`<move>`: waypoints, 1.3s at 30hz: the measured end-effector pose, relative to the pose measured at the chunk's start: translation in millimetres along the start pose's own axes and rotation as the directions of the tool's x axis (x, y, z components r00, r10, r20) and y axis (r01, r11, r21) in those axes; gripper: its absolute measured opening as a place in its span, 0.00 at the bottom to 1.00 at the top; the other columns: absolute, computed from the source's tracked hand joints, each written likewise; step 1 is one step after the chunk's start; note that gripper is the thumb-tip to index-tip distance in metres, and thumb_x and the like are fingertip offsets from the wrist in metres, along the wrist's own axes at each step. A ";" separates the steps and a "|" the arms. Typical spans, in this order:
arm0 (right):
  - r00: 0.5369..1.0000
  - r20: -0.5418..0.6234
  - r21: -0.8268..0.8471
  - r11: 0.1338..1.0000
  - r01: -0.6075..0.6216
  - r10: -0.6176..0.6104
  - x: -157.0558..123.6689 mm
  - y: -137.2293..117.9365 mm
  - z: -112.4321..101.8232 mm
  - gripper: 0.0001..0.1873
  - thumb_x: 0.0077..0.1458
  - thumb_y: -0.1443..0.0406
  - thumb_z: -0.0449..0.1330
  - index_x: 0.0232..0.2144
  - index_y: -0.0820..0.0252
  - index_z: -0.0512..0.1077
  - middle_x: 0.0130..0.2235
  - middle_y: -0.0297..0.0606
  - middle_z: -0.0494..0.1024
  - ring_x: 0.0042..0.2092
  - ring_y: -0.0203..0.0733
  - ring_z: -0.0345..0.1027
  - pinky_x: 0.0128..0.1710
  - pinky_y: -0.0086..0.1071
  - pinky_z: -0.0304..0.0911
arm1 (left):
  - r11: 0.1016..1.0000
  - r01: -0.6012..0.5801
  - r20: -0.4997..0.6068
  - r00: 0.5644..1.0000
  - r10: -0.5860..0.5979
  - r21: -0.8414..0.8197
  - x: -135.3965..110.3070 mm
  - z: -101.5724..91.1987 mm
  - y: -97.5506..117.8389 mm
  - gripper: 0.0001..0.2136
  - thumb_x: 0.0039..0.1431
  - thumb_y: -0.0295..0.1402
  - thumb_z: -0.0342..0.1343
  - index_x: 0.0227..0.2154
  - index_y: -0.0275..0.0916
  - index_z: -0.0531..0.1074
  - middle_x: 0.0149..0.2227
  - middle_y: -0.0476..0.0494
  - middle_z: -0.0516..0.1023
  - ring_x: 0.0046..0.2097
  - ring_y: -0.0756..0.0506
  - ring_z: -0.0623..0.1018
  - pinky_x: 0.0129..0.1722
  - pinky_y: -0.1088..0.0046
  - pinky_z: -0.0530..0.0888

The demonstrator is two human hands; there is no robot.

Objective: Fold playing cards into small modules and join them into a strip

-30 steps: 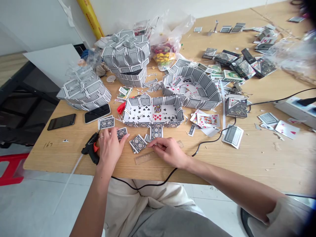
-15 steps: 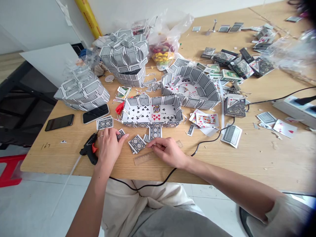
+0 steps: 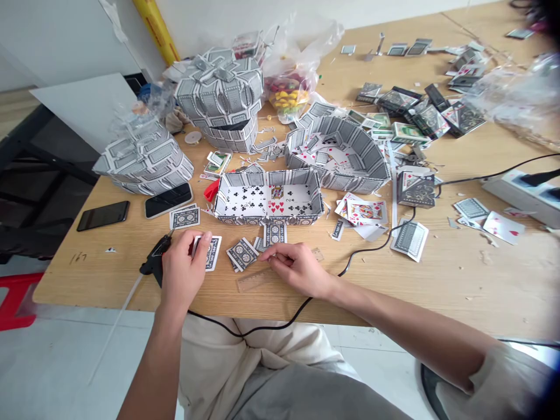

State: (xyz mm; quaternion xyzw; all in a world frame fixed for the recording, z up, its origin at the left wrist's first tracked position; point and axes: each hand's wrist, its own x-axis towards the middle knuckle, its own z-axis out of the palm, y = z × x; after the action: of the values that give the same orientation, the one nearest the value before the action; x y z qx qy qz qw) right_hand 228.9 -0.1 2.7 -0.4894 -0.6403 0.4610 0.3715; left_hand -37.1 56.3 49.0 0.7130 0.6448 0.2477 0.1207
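Observation:
My left hand [image 3: 184, 259] is closed on a playing card [image 3: 213, 253] whose patterned back faces up, held by its left side just above the table. Beside that hand lies a black glue gun [image 3: 154, 258], partly covered by it. My right hand [image 3: 298, 268] rests on the table with curled fingers, over a clear ruler [image 3: 254, 280]; whether anything sits between its fingertips is too small to make out. Near those fingertips are small folded card pieces [image 3: 242, 254]. Beyond them stands an open box made of playing cards [image 3: 269, 201], a card [image 3: 275, 234] sticking out at its front.
Two phones [image 3: 104, 216] and a few cards [image 3: 185, 217] lie to the left. Behind stand lidded card boxes [image 3: 221, 87] and an open many-sided card tray [image 3: 339, 154]. A black cable [image 3: 363, 251] crosses the table to a power strip [image 3: 525, 195].
My left hand has pulled back slightly toward me and turned, and the playing card in it now shows its back more fully. The right hand has stayed in place.

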 end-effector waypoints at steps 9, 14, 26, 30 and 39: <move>0.993 0.113 0.244 0.970 0.003 -0.032 -4.3 -12.8 -0.4 0.16 0.67 0.54 0.65 0.42 0.64 0.79 0.22 0.24 0.60 0.24 0.32 0.50 0.23 0.29 0.47 | 0.830 0.122 0.123 0.990 -0.065 -0.544 -30.6 1.3 45.0 0.16 0.69 0.45 0.61 0.33 0.37 0.82 0.29 0.46 0.79 0.30 0.47 0.75 0.31 0.74 0.71; 0.994 0.106 0.254 0.967 -0.032 0.005 -2.4 -9.4 -0.6 0.18 0.67 0.54 0.65 0.31 0.62 0.74 0.21 0.24 0.59 0.24 0.31 0.48 0.23 0.29 0.46 | 0.710 0.220 0.217 0.971 -0.096 -0.669 -40.1 25.4 55.8 0.21 0.67 0.50 0.62 0.27 0.36 0.78 0.23 0.49 0.72 0.25 0.50 0.67 0.24 0.75 0.65; 0.992 0.111 0.238 0.968 -0.084 0.059 -6.0 -16.5 -1.4 0.21 0.68 0.60 0.63 0.23 0.60 0.66 0.22 0.28 0.63 0.24 0.30 0.50 0.23 0.26 0.47 | 0.677 0.249 0.226 0.966 -0.123 -0.693 -70.1 53.7 42.0 0.19 0.70 0.46 0.59 0.27 0.38 0.72 0.22 0.53 0.66 0.24 0.52 0.64 0.24 0.77 0.62; 0.985 0.153 0.273 0.955 -0.118 0.078 -3.4 -14.9 -2.5 0.23 0.68 0.58 0.63 0.23 0.59 0.64 0.22 0.27 0.62 0.23 0.30 0.49 0.22 0.26 0.47 | 0.675 0.300 0.220 0.954 -0.204 -0.674 -67.6 52.4 48.5 0.19 0.69 0.45 0.60 0.26 0.38 0.72 0.21 0.53 0.65 0.24 0.52 0.62 0.24 0.76 0.60; 0.984 0.149 0.300 0.944 -0.138 0.096 -0.7 -10.5 -2.5 0.23 0.69 0.58 0.62 0.23 0.59 0.63 0.22 0.27 0.61 0.23 0.29 0.49 0.22 0.26 0.46 | 0.694 0.301 0.199 0.954 -0.226 -0.654 -69.6 53.1 49.5 0.18 0.69 0.43 0.61 0.25 0.39 0.71 0.20 0.54 0.66 0.22 0.52 0.63 0.23 0.77 0.60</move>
State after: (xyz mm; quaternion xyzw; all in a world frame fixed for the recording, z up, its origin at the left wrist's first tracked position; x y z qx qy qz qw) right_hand 228.3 -1.2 13.5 -0.4307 -0.5531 0.6083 0.3722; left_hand 29.3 -10.9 14.5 0.5315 0.5982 0.4085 0.4390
